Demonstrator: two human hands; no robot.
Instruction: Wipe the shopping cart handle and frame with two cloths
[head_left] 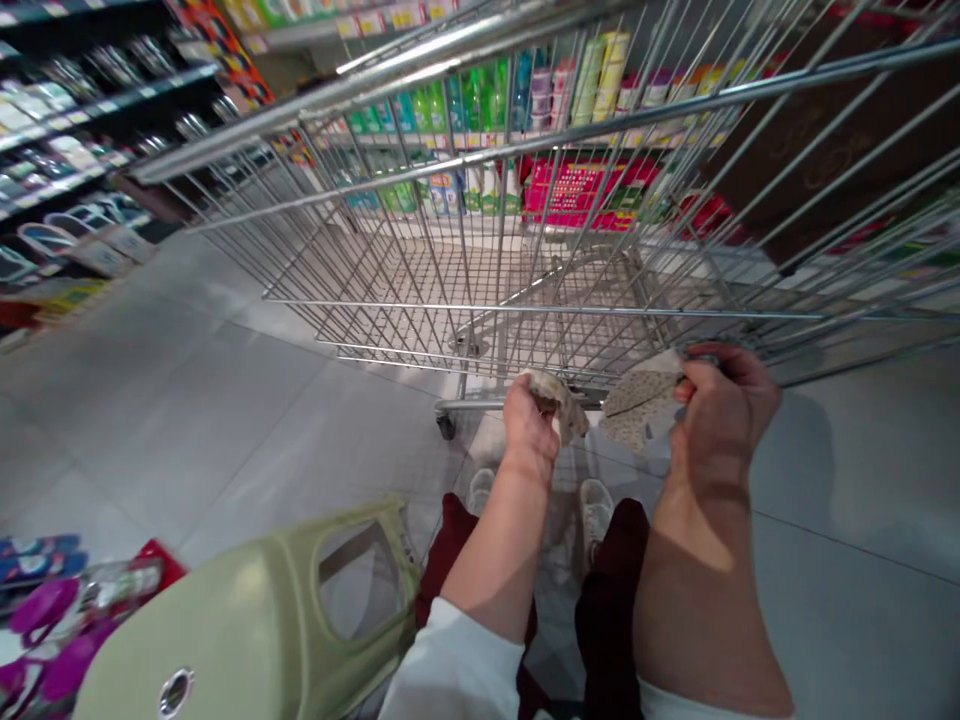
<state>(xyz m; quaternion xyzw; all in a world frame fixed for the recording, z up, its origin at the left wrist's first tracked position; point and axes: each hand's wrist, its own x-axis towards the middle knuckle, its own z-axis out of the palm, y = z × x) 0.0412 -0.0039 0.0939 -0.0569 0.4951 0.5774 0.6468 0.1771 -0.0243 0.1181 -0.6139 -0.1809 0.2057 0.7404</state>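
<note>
Both hands are closed on a speckled grey cloth (637, 405) held just under the near edge of a wire shopping cart (480, 260). My left hand (529, 420) grips a bunched end of the cloth. My right hand (720, 405) pinches the other end, which hangs as a flat flap between the hands. The cart's basket looks bare inside. Below the hands I see my white shoes (592, 505) and dark trousers on the tiled floor.
A pale green plastic stool (255, 620) stands at the lower left beside packaged slippers (52, 610). Store shelves with bottles and boxes (480, 130) run behind the cart, and shelves with sandals (67, 230) line the left. Grey floor tiles spread around.
</note>
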